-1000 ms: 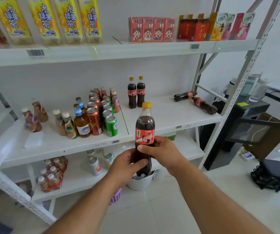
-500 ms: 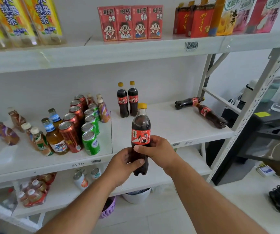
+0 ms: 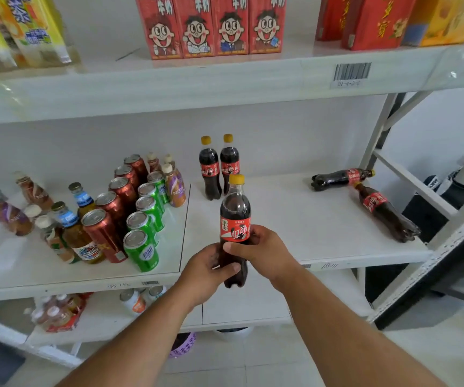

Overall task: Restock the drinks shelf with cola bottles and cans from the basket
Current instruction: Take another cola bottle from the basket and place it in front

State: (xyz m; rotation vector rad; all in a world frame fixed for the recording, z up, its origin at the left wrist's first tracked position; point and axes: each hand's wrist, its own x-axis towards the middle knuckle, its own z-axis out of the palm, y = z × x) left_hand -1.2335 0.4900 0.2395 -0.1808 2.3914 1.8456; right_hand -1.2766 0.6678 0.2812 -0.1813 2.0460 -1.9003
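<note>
both hands wrap one cola bottle (image 3: 235, 219) in front of the middle shelf (image 3: 295, 219): the left hand (image 3: 207, 270) curls around its lower body, thumb across the front, while the right hand (image 3: 264, 251) grips just under the red label. the bottle stands upright in the air, yellow cap up, its base hanging below and in front of the shelf's front edge, not yet set down.

behind it, two more cola bottles (image 3: 219, 167) stand side by side near the back wall, and two others (image 3: 365, 196) lie on their sides toward the right end of the same shelf. to the left, rows of red cans (image 3: 107, 216) and green cans (image 3: 144, 222) sit packed close together beside small tea bottles (image 3: 66, 227). a purple basket (image 3: 181, 343) shows only partly on the floor under the lowest shelf.

the risks from here look modest but real. pushed in too low, the bottle's base could catch the shelf lip and tip out of the grasp. set down too far back, it could knock the standing pair, which look tall and narrow enough to topple like the two lying flat. those fallen bottles appear free to roll on the smooth white board, and a jolt to the shelf might send the nearer one toward the open right side. the lumpy base also seems to need a level landing before either hand lets go.
</note>
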